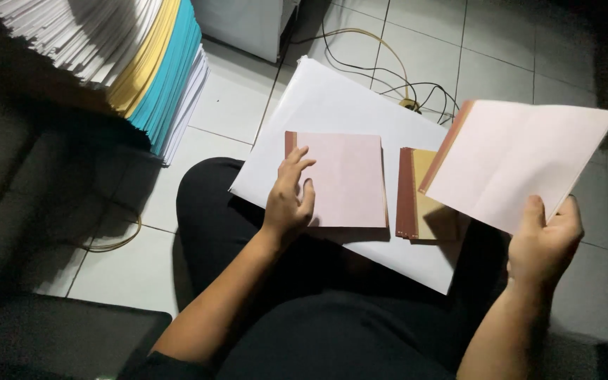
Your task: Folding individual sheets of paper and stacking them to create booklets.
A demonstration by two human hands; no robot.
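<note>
A large white sheet (pixel 332 98) lies across my lap. On it rests a stack of pink pads (pixel 350 179) with a brown bound edge, and my left hand (pixel 288 193) lies flat on its left side, fingers spread. To the right sits a second, smaller stack of pads (pixel 423 204) with a tan cover and brown spine. My right hand (pixel 543 243) holds a pink pad (pixel 522 158) by its lower corner, lifted above the small stack and tilted.
A tall stack of paper (pixel 142 63) in white, yellow and blue layers stands at the upper left. Cables (pixel 388 63) trail over the tiled floor (pixel 501 56) behind the sheet. A dark flat object (pixel 51 338) lies at the lower left.
</note>
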